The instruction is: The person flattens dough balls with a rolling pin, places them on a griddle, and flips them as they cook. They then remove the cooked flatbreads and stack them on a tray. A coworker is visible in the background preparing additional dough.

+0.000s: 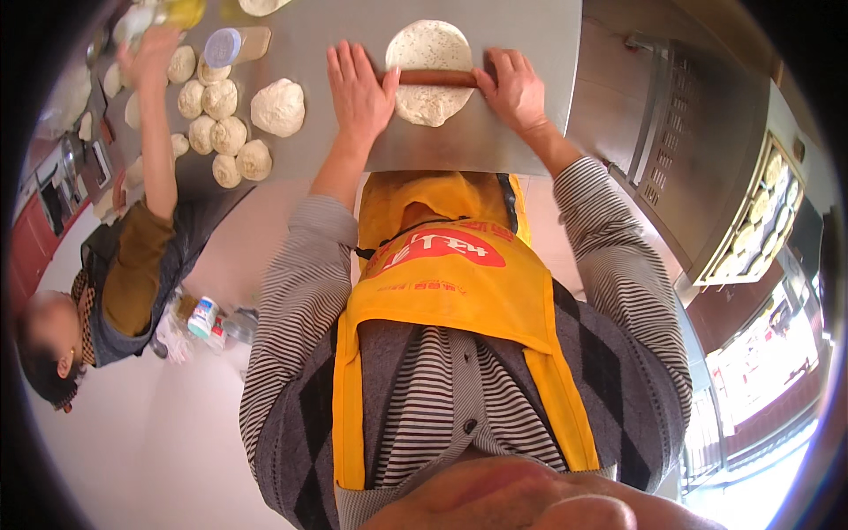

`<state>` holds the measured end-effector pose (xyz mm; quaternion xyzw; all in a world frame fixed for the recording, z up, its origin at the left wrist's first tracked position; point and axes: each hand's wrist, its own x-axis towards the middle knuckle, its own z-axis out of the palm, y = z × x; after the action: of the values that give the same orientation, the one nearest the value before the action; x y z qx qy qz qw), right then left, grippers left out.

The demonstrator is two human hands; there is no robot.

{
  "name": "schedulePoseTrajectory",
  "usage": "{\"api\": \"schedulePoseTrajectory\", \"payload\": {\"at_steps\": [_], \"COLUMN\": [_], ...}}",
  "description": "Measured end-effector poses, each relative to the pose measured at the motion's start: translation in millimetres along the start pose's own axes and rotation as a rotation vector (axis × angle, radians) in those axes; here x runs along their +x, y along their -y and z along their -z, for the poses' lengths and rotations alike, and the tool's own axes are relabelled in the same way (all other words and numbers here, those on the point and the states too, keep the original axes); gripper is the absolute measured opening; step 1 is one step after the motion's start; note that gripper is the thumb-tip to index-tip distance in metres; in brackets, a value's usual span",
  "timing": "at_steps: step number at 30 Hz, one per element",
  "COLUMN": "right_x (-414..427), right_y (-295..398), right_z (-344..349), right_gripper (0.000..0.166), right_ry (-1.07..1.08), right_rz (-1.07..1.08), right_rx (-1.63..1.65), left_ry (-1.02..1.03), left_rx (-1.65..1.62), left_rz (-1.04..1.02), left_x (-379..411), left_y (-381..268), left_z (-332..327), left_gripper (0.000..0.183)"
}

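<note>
A wooden rolling pin (437,79) lies across a flat round of dough (430,50) dotted with small seeds or specks, on a metal worktop (318,40). My left hand (361,93) rests on the pin's left end, its thumb beside the dough and its fingers spread flat. At the other end, my right hand (517,86) has its thumb against the pin and its fingers bent. How firmly either hand grips cannot be told. A larger lump of dough (278,108) sits left of my left hand.
Several dough balls (220,99) cluster on the left, near a lidded plastic container (225,48). A co-worker's arm (158,132) reaches over that side. The worktop's right edge lies beyond my right hand; a metal cabinet stands past it, beside a tray of dough rounds (758,215).
</note>
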<state>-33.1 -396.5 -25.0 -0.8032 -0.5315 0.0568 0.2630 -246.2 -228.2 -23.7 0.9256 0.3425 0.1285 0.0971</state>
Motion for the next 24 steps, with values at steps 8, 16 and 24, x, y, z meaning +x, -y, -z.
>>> {"api": "schedulePoseTrajectory", "payload": {"at_steps": [8,16,24], "right_x": [-66,-130,-153], "right_y": [41,74,93], "right_z": [-2,4,9], "right_gripper": [0.053,0.048,0.034], "right_ry": [0.009,0.0,0.006], "right_rz": [-0.077,-0.092,-0.189], "right_rx": [-0.226,-0.252,-0.115], "left_ry": [0.139,0.193,0.205], "left_rx": [-0.051,-0.141,-0.228], "left_rz": [-0.104,-0.243,-0.335], "left_x": [-79,-134,-174], "left_y": [-3,11,36], "left_z": [18,36,38], "left_gripper": [0.067,0.062,0.063]}}
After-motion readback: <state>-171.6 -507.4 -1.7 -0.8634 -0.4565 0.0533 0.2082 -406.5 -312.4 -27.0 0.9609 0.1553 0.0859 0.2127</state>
